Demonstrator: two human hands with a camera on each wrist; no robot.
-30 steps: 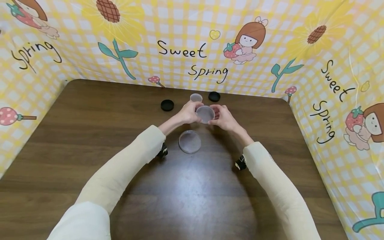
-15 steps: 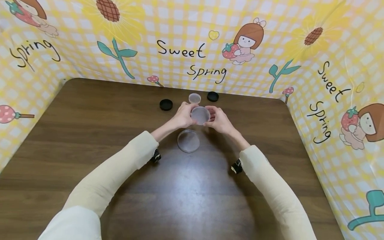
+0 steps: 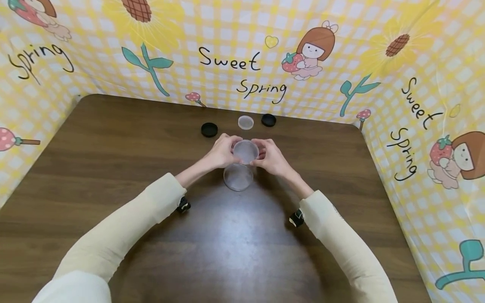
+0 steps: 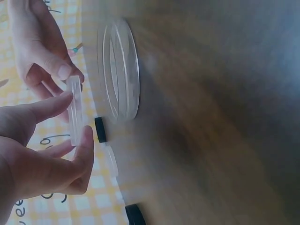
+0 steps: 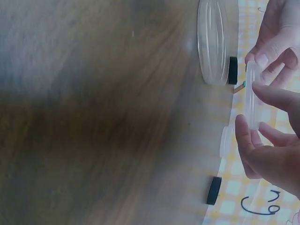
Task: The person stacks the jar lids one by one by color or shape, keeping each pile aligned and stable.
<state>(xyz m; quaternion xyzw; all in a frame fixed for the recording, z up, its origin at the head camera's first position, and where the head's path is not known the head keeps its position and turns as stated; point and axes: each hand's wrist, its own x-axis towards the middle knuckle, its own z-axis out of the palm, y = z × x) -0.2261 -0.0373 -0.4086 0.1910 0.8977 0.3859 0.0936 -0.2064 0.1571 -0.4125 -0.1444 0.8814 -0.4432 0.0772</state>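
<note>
The yellow checked cloth (image 3: 227, 25) stands beyond the large dish (image 3: 238, 180) and along both sides of it. The brown table (image 3: 113, 139) carries the large dish and extends around it on all sides. My left sleeve (image 3: 117, 231) comes in from the near left of the large dish, my right sleeve (image 3: 333, 235) from the near right; both forearms angle inward and forward.

My left hand (image 3: 221, 152) is beyond the large dish, on its left; my right hand (image 3: 273, 156) mirrors it on the right. Each hand grasps the held dish (image 3: 246, 151) in a pinch at its rim: thumb on the near side, fingers round the far side. The two hands face each other.

The large dish is clear and round and lies flat. The held dish, clear and narrower, is raised off the table, just past the far rim of the large dish as seen from the head. Its round face points up; its diameter runs roughly level from hand to hand. In both wrist views it shows edge-on.

The left cap (image 3: 209, 130), black, lies beyond and left of the large dish. The small dish (image 3: 246, 122) lies straight beyond it, near the cloth. The right cap (image 3: 268, 120), also black, lies beyond and right, beside the small dish.
</note>
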